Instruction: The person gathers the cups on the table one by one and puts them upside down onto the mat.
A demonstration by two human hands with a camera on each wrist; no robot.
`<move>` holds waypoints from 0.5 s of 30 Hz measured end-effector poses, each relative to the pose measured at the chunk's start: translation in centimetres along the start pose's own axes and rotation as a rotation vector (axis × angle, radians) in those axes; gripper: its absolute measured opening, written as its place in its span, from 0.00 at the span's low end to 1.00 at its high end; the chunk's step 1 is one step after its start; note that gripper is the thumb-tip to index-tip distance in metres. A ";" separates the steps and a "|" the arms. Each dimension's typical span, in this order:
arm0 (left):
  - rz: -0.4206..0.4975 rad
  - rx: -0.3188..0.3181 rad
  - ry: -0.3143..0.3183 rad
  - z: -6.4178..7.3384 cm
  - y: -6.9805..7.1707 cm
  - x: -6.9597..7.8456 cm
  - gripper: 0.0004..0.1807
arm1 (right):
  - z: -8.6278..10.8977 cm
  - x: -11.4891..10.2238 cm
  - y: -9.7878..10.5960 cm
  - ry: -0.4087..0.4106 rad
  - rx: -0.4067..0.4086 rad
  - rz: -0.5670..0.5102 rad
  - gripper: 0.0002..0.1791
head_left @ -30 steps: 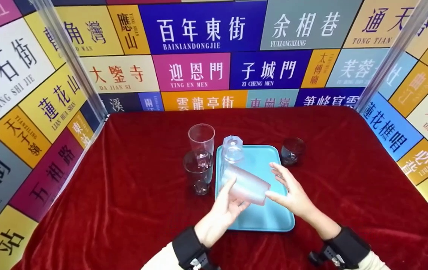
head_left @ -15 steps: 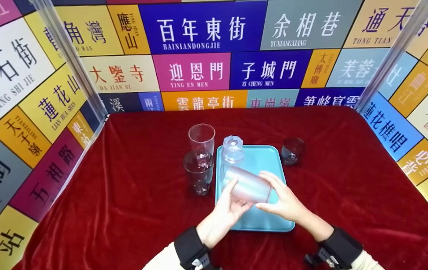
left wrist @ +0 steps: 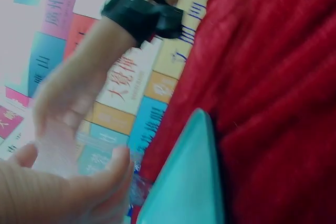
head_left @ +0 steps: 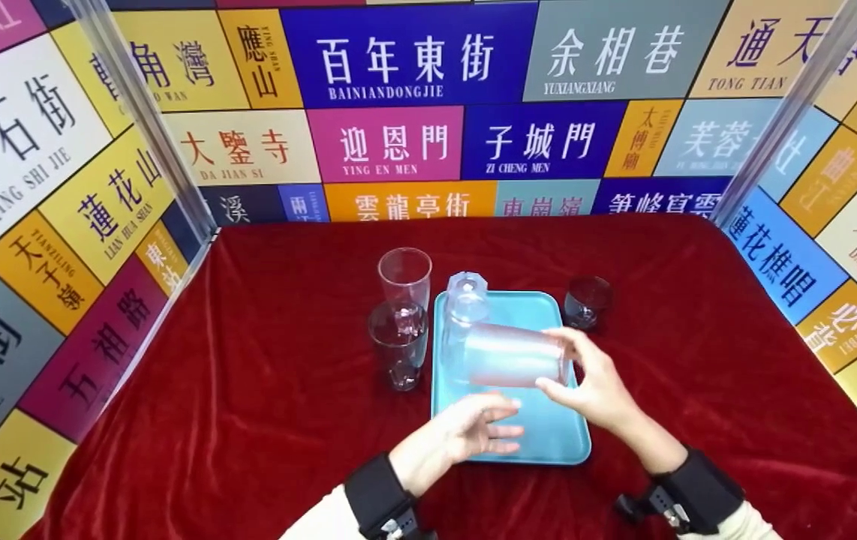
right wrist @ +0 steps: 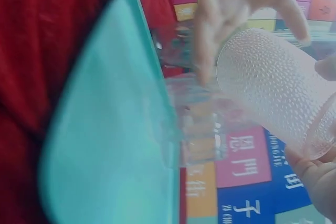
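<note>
A clear plastic or glass tumbler with a pebbled surface (head_left: 511, 356) lies sideways in the air over a turquoise tray (head_left: 548, 427). My right hand (head_left: 599, 386) grips it round its right end, thumb on the near side; the right wrist view shows the bumpy wall of the tumbler (right wrist: 273, 85). Just below and to the left, my left hand (head_left: 466, 429) is apart from the tumbler, its fingers loosely bent and holding nothing. A clear faceted glass (head_left: 466, 304) stands at the tray's back left corner, partly hidden behind the tumbler.
Left of the tray stand a tall clear glass (head_left: 404, 274) and a tall dark-tinted glass (head_left: 398, 341), close together. A short dark glass (head_left: 586, 304) is right of the tray. Red velvet cloth (head_left: 263, 360) covers the table; sign-patterned walls (head_left: 398, 142) enclose it.
My right hand came in and took hold of the tumbler's right end. My left hand let go and dropped back toward me. The tumbler has turned nearly level and shifted slightly right.
</note>
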State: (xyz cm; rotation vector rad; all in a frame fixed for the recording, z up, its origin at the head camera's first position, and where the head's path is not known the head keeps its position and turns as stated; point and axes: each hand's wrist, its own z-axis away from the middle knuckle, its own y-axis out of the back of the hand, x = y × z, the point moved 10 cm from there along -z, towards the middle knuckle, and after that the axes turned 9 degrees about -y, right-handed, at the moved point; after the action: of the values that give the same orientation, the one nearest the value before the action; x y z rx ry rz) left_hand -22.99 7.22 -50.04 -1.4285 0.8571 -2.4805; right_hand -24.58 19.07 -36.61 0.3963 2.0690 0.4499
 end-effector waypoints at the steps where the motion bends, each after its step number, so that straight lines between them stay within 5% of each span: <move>1: -0.036 0.003 0.004 0.0 0.3 -0.1 0.34 | -0.1 0.5 0.3 -0.015 0.008 0.016 0.32; 4: -0.172 0.066 -0.039 -0.3 1.8 0.2 0.37 | -0.5 1.3 1.2 -0.064 0.041 0.094 0.32; 8: -0.397 0.123 -0.193 -0.6 3.5 2.1 0.35 | -0.8 0.9 1.5 -0.062 0.058 0.199 0.34; 11: -0.632 0.120 -0.415 -0.1 3.5 4.9 0.31 | -0.9 0.3 0.6 0.029 0.036 0.282 0.34; 15: -0.966 0.133 -0.782 2.2 1.8 9.0 0.22 | -0.9 -0.7 -1.5 0.178 -0.013 0.375 0.35</move>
State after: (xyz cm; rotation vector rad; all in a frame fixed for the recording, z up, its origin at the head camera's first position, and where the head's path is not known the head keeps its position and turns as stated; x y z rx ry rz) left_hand -26.28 1.25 -43.47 -2.8939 -0.2245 -1.9531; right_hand -25.11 17.30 -36.33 0.7668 2.1651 0.7437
